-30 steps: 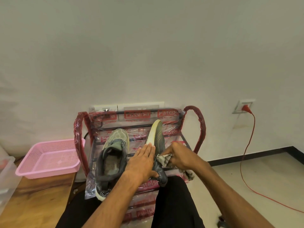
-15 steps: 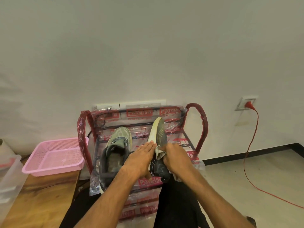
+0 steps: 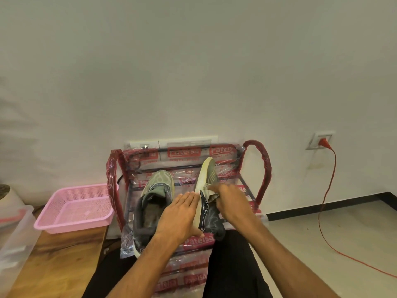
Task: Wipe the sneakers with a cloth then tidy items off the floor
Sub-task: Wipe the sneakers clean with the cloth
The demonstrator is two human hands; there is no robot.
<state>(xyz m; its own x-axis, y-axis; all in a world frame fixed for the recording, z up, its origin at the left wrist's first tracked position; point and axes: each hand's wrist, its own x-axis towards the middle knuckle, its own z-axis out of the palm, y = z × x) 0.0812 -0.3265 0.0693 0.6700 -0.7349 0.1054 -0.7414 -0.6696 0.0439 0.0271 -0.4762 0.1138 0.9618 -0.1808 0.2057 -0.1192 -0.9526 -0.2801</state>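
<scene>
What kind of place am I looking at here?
Probably a room in a home: a plastic-wrapped rack holding sneakers, a wall socket with a red cord, a pink basket on a wooden table.

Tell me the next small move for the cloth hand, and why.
Probably slide the cloth toward the toe of the sneaker: the right hand holds it at mid-length, and the left hand, flat on the sole, steadies the sneaker.
</scene>
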